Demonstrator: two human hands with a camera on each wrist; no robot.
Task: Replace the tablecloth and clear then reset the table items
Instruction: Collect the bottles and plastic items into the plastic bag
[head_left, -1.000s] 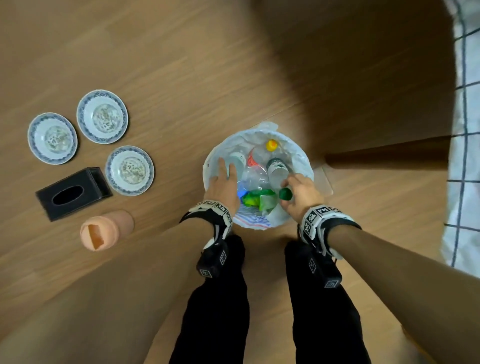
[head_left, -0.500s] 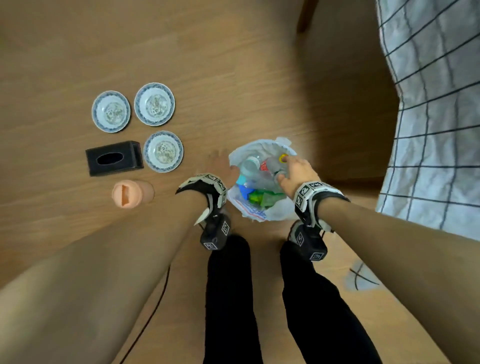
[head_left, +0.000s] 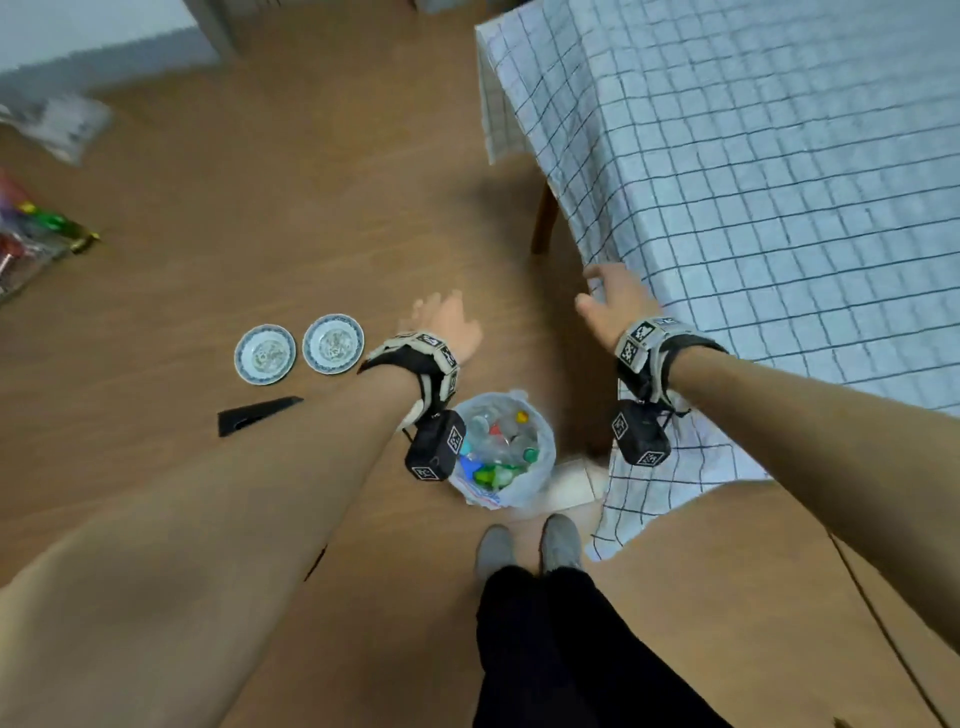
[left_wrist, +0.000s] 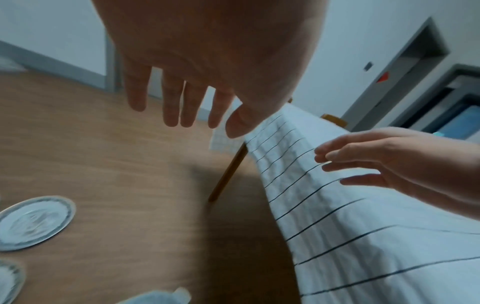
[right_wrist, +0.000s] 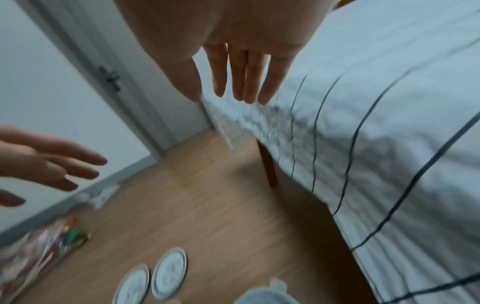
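Observation:
A white tablecloth with a dark grid (head_left: 769, 171) (left_wrist: 350, 216) (right_wrist: 389, 144) covers the table on the right. My right hand (head_left: 610, 301) (right_wrist: 233, 86) hovers with straight fingers by the cloth's near left edge and holds nothing. My left hand (head_left: 447, 319) (left_wrist: 182, 111) is raised over the wooden floor, fingers spread, empty. Below the hands a white bin bag (head_left: 501, 449) holds bottles and coloured caps. Two blue-rimmed plates (head_left: 265, 354) (head_left: 332, 343) (right_wrist: 168, 273) and a black tissue box (head_left: 254, 414) lie on the floor to the left.
A wooden table leg (head_left: 543, 221) stands under the cloth's edge. A clear bag of colourful items (head_left: 31, 234) lies at the far left, another bag (head_left: 57, 124) near the wall. My grey shoes (head_left: 524, 545) stand just behind the bin bag.
Both hands left the bin bag and rose; the right moved to the tablecloth's edge. The head view lifted from the floor to take in the table.

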